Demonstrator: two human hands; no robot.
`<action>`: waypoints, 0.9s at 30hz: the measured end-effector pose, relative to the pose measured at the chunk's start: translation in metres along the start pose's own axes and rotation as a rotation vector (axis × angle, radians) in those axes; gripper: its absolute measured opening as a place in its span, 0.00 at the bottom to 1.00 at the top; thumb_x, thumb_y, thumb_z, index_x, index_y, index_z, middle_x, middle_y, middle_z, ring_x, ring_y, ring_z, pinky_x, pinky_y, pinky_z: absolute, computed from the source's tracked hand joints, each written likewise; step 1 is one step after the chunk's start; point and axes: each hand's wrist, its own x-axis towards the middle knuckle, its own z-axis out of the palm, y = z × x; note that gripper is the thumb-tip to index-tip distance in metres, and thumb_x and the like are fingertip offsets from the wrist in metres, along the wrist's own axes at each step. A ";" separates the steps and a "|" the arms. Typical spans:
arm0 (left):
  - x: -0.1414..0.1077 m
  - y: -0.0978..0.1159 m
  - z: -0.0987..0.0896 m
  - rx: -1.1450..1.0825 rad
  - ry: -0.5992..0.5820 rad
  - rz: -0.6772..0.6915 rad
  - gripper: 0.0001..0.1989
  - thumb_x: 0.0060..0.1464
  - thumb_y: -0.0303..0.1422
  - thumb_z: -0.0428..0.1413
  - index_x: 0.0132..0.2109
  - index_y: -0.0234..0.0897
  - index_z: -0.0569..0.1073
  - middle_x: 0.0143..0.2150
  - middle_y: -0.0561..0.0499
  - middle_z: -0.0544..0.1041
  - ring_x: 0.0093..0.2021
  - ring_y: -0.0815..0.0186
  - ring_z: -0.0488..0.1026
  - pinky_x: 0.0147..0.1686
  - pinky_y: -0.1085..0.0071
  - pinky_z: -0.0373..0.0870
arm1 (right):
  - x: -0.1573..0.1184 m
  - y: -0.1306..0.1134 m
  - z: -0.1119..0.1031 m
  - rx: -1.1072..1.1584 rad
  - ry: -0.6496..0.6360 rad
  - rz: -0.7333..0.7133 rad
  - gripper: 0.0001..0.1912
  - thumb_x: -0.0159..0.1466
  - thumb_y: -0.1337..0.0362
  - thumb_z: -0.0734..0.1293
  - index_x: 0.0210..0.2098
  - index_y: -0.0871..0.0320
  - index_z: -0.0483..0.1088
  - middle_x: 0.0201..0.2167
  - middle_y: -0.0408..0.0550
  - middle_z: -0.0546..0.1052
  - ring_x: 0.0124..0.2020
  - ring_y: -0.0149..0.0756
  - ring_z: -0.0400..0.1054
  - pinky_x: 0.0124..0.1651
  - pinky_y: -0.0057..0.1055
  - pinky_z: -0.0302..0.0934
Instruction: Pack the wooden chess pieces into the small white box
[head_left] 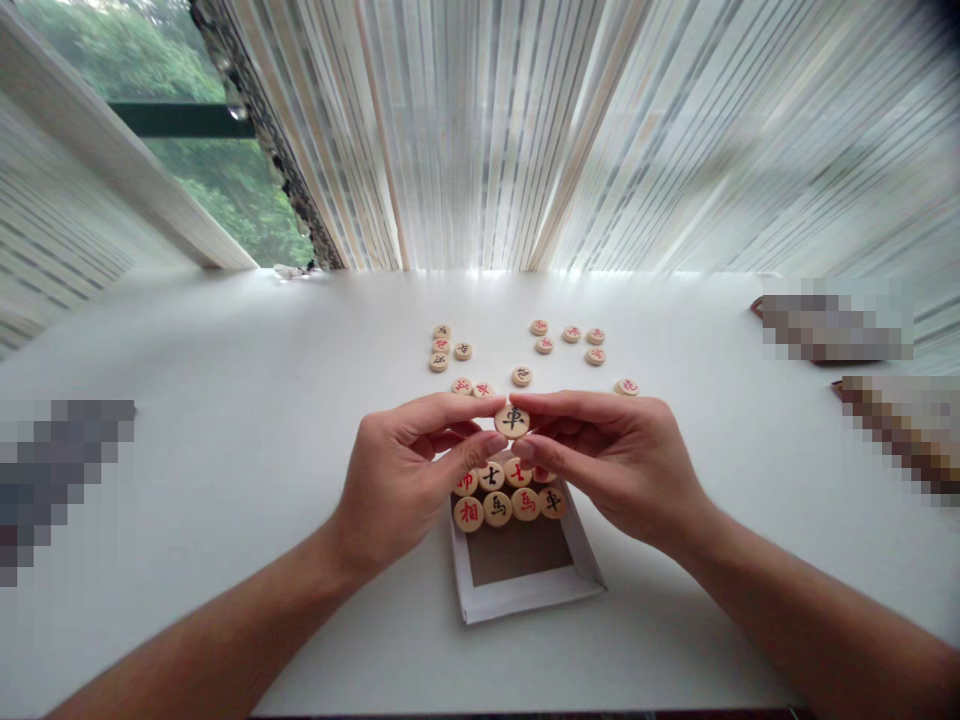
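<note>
A round wooden chess piece with a black character point(513, 420) is pinched between both hands above the box. My left hand point(420, 465) grips its left side with thumb and fingers, and my right hand point(615, 460) grips its right side. Below them lies an open white cardboard box point(534, 590) with a brown bottom. Two rows of pieces fill its far part; the nearer row shows a red piece point(469, 513), a black one point(497, 508), another red one point(526, 504) and a black one point(553, 502). My fingers partly cover the farther row.
Several loose pieces lie beyond the hands, in a left group point(441, 346), a right group point(572, 334) and singly point(521, 376). Blurred objects rest at the left edge point(60, 480) and right side point(832, 325) of the white table point(225, 430). Striped curtains point(480, 130) hang behind.
</note>
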 end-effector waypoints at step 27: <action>-0.003 -0.006 0.001 -0.010 -0.067 -0.018 0.17 0.51 0.24 0.74 0.49 0.40 0.88 0.39 0.52 0.89 0.38 0.68 0.86 0.43 0.78 0.84 | 0.006 -0.007 -0.001 -0.013 -0.113 0.293 0.13 0.62 0.54 0.81 0.34 0.58 0.86 0.23 0.45 0.82 0.23 0.27 0.75 0.27 0.19 0.70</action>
